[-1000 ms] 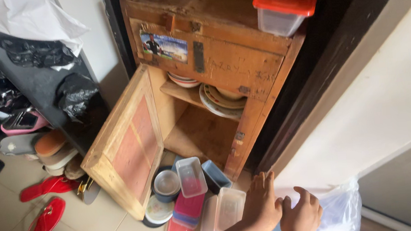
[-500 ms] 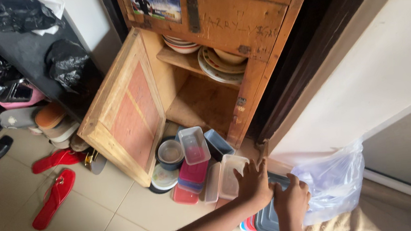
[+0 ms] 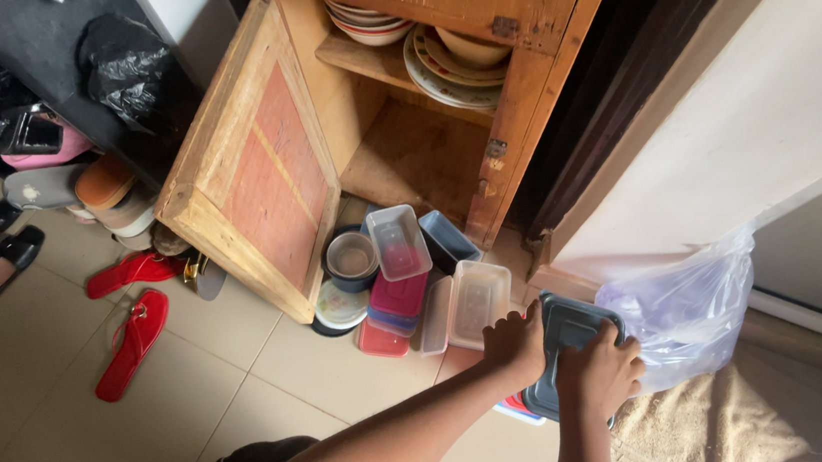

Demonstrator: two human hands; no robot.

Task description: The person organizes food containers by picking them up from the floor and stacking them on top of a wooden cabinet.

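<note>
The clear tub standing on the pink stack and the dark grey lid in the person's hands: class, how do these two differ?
The clear tub is see-through and deep; the dark grey lid is opaque and shallow. The tub rests untouched on stacked pink containers; the lid is tilted, held by the left hand and right hand. Both are rectangular plastic with rounded corners.

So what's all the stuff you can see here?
Grey lid: one, floor by bag, both hands on it.
Plastic bag: one, clear, right.
Food tubs: a heap, clear, pink, red, blue, before cupboard.
Wooden cupboard: one, door open.
Plates and bowls: stacked on its shelf.
Red sandals: two, floor left.
Other shoes: several, left.
Black bag: one, top left.
Left hand: lid's left edge.
Right hand: lid's near edge.
</note>
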